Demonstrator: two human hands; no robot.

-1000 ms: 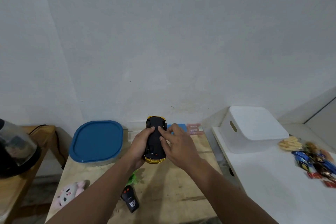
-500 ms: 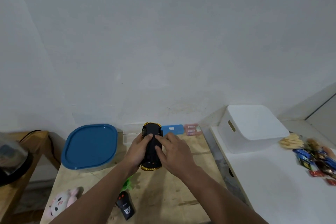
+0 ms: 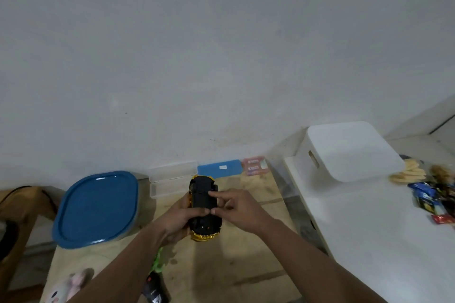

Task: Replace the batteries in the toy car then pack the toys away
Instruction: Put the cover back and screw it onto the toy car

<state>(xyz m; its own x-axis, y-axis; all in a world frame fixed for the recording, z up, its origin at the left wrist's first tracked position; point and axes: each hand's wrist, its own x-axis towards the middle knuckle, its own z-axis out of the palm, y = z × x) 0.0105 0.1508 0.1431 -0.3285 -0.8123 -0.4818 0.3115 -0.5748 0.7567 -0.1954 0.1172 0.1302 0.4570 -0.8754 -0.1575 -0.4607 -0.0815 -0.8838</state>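
Note:
A yellow toy car (image 3: 203,200) is held upside down over the wooden table (image 3: 246,265), its black underside facing up. My left hand (image 3: 179,220) grips the car from the left, thumb laid across the underside. My right hand (image 3: 236,206) rests on the car's right side, index finger and thumb touching the black underside. A pink pack of batteries (image 3: 254,166) lies at the table's back edge, beside a blue flat case (image 3: 219,168). A black remote (image 3: 154,289), a green toy (image 3: 158,262) and a pink plush toy (image 3: 66,289) lie near the front edge.
A box with a blue lid (image 3: 97,208) stands at the back left. Two clear trays (image 3: 170,179) sit behind the car. A white bin (image 3: 344,150) and snack packets (image 3: 433,192) are on the white table (image 3: 381,253) to the right. A dark appliance (image 3: 7,238) is at far left.
The view has shifted down and left. My right hand has slid from the middle of the underside to the car's right side, fingers pinching there. The left hand keeps its hold.

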